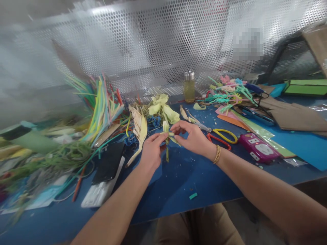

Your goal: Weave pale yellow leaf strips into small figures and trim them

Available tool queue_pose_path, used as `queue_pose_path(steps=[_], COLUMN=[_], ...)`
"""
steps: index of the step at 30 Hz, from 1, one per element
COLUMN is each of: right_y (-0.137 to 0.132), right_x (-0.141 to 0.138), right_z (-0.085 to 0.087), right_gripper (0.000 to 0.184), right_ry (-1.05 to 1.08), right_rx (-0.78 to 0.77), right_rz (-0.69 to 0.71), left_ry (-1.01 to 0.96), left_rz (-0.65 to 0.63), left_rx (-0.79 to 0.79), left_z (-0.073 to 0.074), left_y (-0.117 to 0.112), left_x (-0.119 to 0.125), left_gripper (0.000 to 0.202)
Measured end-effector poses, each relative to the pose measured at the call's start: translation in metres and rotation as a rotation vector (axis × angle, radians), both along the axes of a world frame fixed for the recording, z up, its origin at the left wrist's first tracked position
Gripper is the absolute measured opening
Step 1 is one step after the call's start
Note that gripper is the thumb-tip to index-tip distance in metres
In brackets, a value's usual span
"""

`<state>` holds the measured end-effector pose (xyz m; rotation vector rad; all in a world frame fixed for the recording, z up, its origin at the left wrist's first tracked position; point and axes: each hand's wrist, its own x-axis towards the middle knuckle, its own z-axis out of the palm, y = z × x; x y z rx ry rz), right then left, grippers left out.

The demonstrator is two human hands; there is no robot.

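Between my two hands, above the blue tabletop, is a small pale-green bundle of what looks like corn husk (166,127), with a thin strip hanging below it. My left hand (152,149) pinches the bundle from the left, thumb and forefinger pressed together. My right hand (190,136) has its thumb and fingers closed on the right side, at a folded piece of the same husk. Just beyond lie loose pale-green husks (165,108), and a dried husk (139,126) rests to the left. Scissors with red and yellow handles (221,136) lie right of my right hand.
A lidded bottle (189,87) stands at the back against a perforated metal panel (163,41). Left are bundled coloured strips (100,105), green strands (61,153) and a black phone (108,163). A purple device (258,148), pastel sprigs (230,93) and cardboard (298,114) lie right.
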<state>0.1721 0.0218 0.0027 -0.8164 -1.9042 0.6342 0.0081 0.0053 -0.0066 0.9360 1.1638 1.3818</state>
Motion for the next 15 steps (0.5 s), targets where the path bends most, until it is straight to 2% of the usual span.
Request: queue_pose_path(steps=[4,6,10,15], right_y=[0.0006,0.0015,0.0026,0.0024], right_x=[0.0043,0.0056,0.0049,0.0038], right_z=[0.0036,0.0041,0.0032,0.0027], right_gripper=[0.021,0.017,0.018,0.023], right_ry=[-0.240,-0.299,-0.323,-0.274], right_rx=[0.315,0.415,0.503,0.528], right_rz=[-0.029,-0.051,-0.088,-0.129], left_ry=[-0.079,-0.121,-0.152,-0.160], left_rz=[-0.004,-0.020,-0.029,-0.038], left_rx=[-0.032,-0.035,-0.039,-0.066], left_z=[0.0042,0.0048,0.0052,0.0081], left_y=[-0.0010,-0.0016,-0.0028,-0.0050], left_x=[0.0010,0.0014,0.0015,0.0026], left_gripper=[0.022,0.023,0.025,0.026])
